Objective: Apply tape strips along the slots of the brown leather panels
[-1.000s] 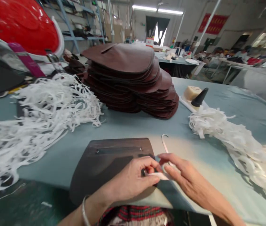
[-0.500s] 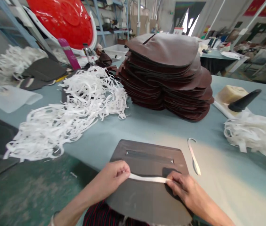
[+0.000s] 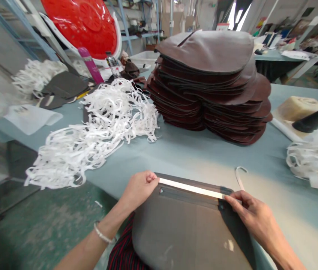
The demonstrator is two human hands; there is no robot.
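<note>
Stretched taut between my hands is a white strip of tape (image 3: 189,187), lying along the far edge of a dark grey-brown panel (image 3: 184,228). My left hand (image 3: 142,187) pinches its left end near the panel's far left corner. At the other end, my right hand (image 3: 250,210) grips the strip between thumb and fingers. Just on the near side of the strip runs a long narrow slot (image 3: 187,197) in the panel. The panel's near part reaches over the table edge toward my lap. Another white strip (image 3: 239,180) lies curled beyond my right hand.
A tall stack of dark brown leather-like pieces (image 3: 206,86) stands at the back. Left of it spreads a tangled heap of white strips (image 3: 91,135). At right are another white bundle (image 3: 313,157), a yellowish block (image 3: 299,107) and a black handle-shaped object (image 3: 316,117).
Both hands have moved away from me, carrying the strip from the panel's middle to its far edge beyond the slot. The strip is now straighter and more of it shows.
</note>
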